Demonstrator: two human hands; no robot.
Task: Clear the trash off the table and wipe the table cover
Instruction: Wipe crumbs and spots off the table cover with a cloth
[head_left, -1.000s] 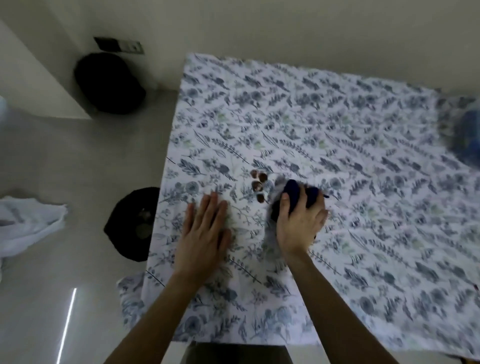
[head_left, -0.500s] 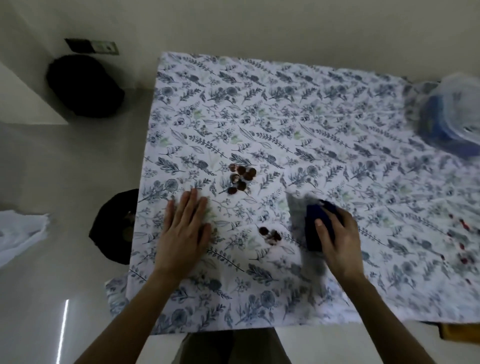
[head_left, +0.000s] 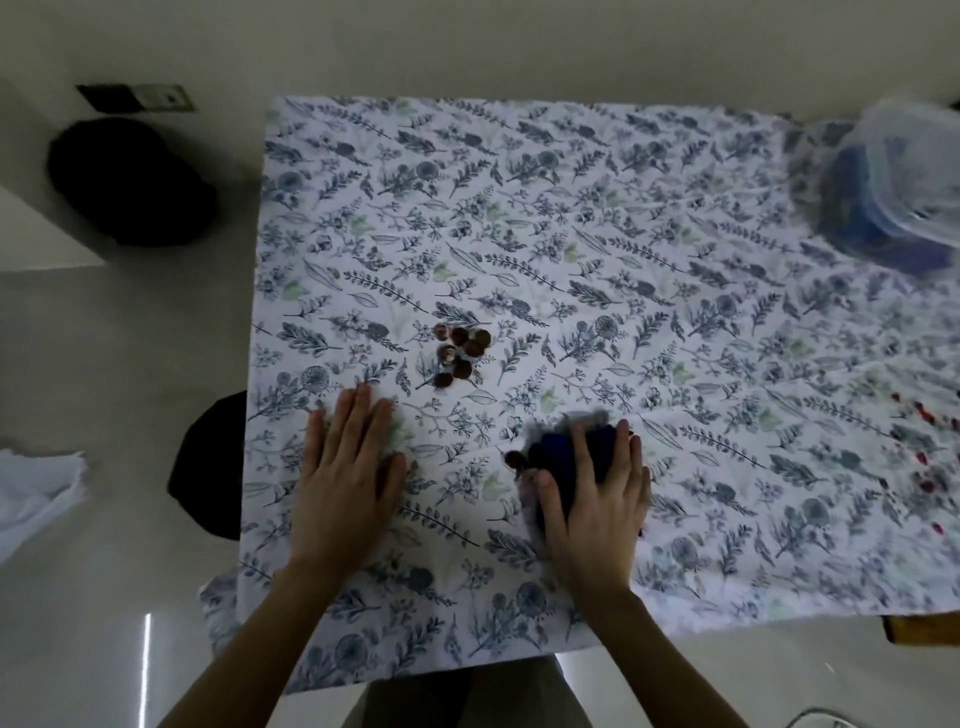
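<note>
A white table cover (head_left: 571, 218) printed with blue leaves lies over the table. My right hand (head_left: 592, 499) presses a dark blue cloth (head_left: 561, 452) onto it near the front edge. A small brown scrap (head_left: 514, 458) sits just left of the cloth. Farther back and to the left lies a cluster of brown shell pieces (head_left: 462, 353). My left hand (head_left: 348, 473) rests flat on the cover with fingers spread, holding nothing. Small red bits (head_left: 919, 452) are scattered at the right edge.
A clear plastic container with something blue inside (head_left: 893, 182) stands at the back right. A black bin (head_left: 208, 467) sits on the floor left of the table, another black object (head_left: 130, 182) by the wall, and a white cloth (head_left: 36, 488) at far left.
My right hand slid the blue cloth away from the brown cluster toward the front right, then back left over the small brown scraps. My left hand stayed flat on the cover.
</note>
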